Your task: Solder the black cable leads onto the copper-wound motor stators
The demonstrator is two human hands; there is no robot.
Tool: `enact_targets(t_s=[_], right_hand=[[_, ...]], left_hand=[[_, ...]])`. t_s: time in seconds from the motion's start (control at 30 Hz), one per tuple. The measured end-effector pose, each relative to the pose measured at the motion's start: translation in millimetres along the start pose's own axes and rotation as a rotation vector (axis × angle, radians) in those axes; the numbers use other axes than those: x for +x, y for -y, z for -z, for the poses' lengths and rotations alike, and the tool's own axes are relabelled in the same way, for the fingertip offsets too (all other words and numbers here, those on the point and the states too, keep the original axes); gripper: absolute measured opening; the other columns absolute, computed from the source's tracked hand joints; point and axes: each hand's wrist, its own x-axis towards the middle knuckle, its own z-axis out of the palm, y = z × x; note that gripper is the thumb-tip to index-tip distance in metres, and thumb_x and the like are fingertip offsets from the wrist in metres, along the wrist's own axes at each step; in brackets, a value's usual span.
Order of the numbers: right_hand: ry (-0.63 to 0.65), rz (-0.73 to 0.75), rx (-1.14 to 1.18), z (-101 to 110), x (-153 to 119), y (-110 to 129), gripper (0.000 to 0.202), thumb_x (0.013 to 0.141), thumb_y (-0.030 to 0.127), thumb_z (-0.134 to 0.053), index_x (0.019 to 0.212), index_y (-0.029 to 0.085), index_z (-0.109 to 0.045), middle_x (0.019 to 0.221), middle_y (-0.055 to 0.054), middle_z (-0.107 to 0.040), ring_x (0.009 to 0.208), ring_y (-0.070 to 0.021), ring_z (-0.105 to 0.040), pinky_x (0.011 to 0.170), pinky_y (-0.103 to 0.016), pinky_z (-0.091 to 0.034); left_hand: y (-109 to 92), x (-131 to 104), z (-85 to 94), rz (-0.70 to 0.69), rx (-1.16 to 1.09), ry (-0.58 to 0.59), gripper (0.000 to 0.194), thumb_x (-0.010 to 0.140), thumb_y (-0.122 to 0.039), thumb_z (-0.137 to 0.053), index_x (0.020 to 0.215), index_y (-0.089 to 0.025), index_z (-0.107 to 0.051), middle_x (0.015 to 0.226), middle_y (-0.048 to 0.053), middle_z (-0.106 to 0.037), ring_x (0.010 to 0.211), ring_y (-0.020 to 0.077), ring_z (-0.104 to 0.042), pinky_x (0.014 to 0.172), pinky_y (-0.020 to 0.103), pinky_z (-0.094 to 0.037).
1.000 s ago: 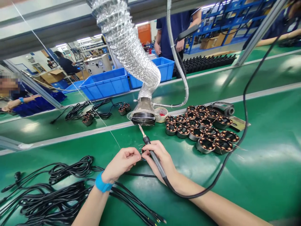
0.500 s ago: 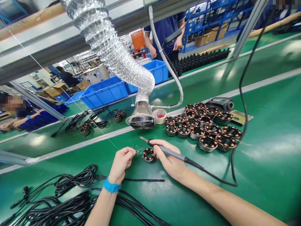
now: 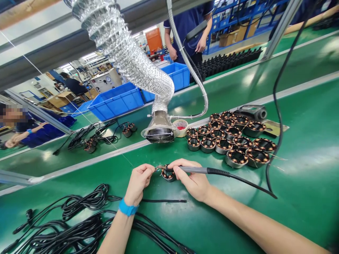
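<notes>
My left hand (image 3: 140, 180), with a blue band at the wrist, is closed in a pinch on a thin wire end whose tip shows just past the fingertips. My right hand (image 3: 192, 178) grips a grey soldering iron (image 3: 194, 169) like a pen. The iron's tip points left and meets the wires in front of my left fingertips; exact contact is too small to tell. Just below the tip sits a ring-shaped motor stator (image 3: 168, 175) with copper windings, on the green bench between my hands, partly hidden by the iron and right fingers.
Several stators (image 3: 233, 135) stand grouped at the right. A fume extractor hood (image 3: 159, 128) hangs ahead, beside a round tub (image 3: 180, 127). Black cables (image 3: 79, 225) lie coiled at the left. The iron's cord (image 3: 275, 106) loops at the right. Co-workers stand beyond blue bins (image 3: 116, 102).
The soldering iron has swung down and levelled, its tip moving from above the stator to the wires by my left fingertips. My left hand keeps its pinch. The view has shifted slightly.
</notes>
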Motion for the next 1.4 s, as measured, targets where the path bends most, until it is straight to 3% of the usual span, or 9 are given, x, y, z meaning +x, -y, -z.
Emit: enact_targets(t_s=[0.4,0.63,0.93,1.4], right_hand=[[0.001,-0.096,0.065,-1.3,-0.7,-1.7,0.024,0.097,0.031,-0.048,0.090,0.019,-0.068,0.070,-0.001,-0.065,0.066,-0.0139,-0.062,0.061,-0.026,-0.047],[-0.078,-0.132,0.119,-0.7,-0.7,-0.6,0.026,0.096,0.036,-0.050,0.091,0.018,-0.069,0.064,0.000,-0.061,0.060,-0.0137,-0.060,0.054,-0.025,-0.046],[-0.101,-0.127,0.125,-0.2,-0.3,0.4,0.026,0.096,0.036,-0.051,0.089,0.018,-0.069,0.061,0.000,-0.060,0.059,-0.0140,-0.059,0.049,-0.024,-0.045],[-0.088,-0.087,0.071,-0.2,-0.1,1.8,0.025,0.096,0.034,-0.050,0.090,0.019,-0.069,0.065,-0.001,-0.063,0.067,-0.0162,-0.064,0.056,-0.026,-0.050]], left_hand=[[-1.5,-0.2,-0.4,-0.003,-0.020,0.013,0.027,0.072,-0.037,-0.075,0.072,-0.013,-0.063,0.053,-0.009,-0.032,0.042,0.0012,-0.018,0.041,0.018,-0.009],[-1.1,0.4,-1.0,0.005,-0.018,0.011,0.029,0.071,-0.038,-0.075,0.071,-0.013,-0.062,0.053,-0.009,-0.032,0.043,0.0014,-0.019,0.041,0.018,-0.009],[-1.7,-0.8,-0.6,0.004,-0.012,0.019,0.028,0.072,-0.038,-0.075,0.072,-0.013,-0.062,0.053,-0.009,-0.033,0.043,0.0016,-0.018,0.041,0.019,-0.009],[-4.7,-1.9,-2.2,0.007,-0.015,0.021,0.029,0.072,-0.039,-0.075,0.071,-0.013,-0.062,0.053,-0.009,-0.032,0.043,0.0015,-0.018,0.041,0.019,-0.008]])
